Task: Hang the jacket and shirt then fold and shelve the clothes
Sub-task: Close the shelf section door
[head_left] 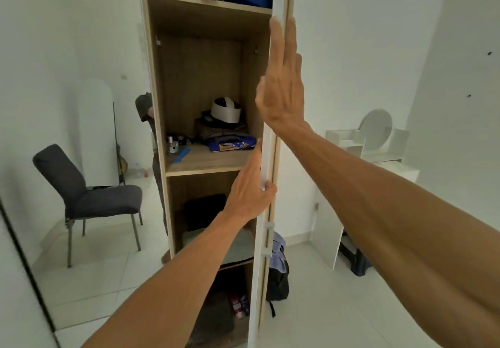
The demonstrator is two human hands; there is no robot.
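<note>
At the wardrobe (200, 77), its door (255, 293) edge-on, folded clothes (230, 138) lie on the middle shelf (194, 161) and no jacket or shirt shows, so we judge shelving nearly done, our right hand (281, 85) flat on the door, left hand (250, 189) gripping its edge.

White walls (365, 50) all round, pale tiled floor (324, 307) in soft, even light. Centre frame, a tall wood-grain wardrobe (200, 71), its white door (266, 155) edge-on. Lower left, a dark grey chair (89, 196) on metal legs. Right of centre, a white vanity (400, 169) with a round mirror (377, 128); a dark backpack (278, 280) on the floor beside the wardrobe.
</note>
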